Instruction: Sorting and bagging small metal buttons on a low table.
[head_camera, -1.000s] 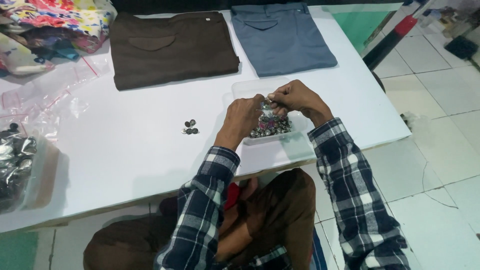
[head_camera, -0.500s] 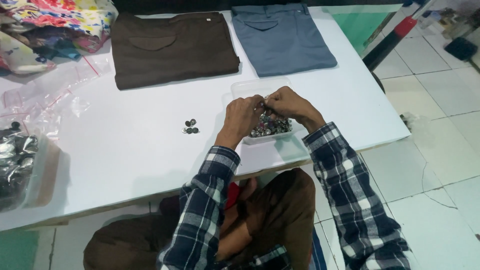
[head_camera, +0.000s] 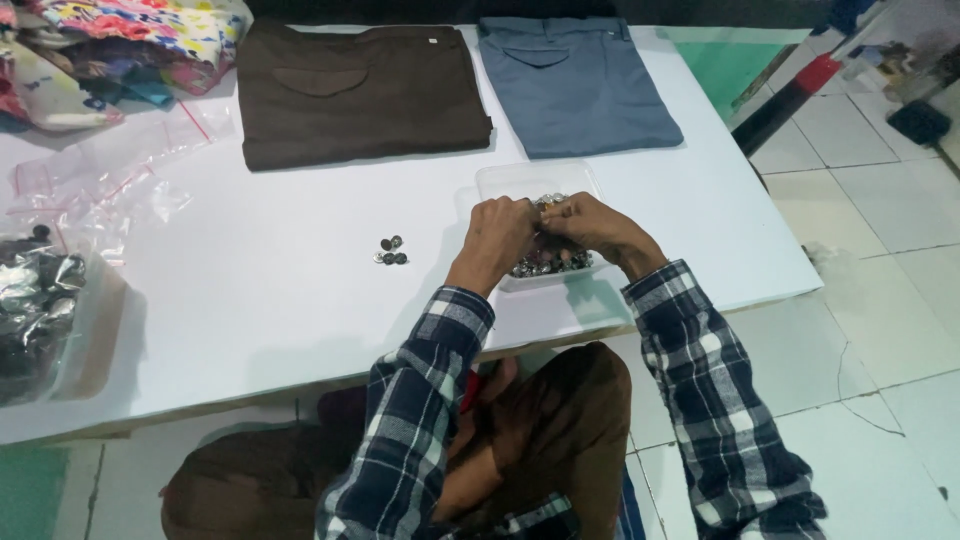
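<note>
Left hand (head_camera: 500, 235) and right hand (head_camera: 590, 228) meet fingertip to fingertip over the clear rectangular plastic container (head_camera: 540, 225) of small metal buttons, fingers pinched narrow; what they grip cannot be told. A small cluster of loose dark metal buttons (head_camera: 391, 251) lies at nine o'clock on the white table (head_camera: 250, 320).

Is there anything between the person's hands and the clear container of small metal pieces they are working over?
Nothing visible. The left hand and right hand meet directly above the open clear container of small metal pieces. The few loose pieces on the white table lie apart, on the left hand's side.
</note>
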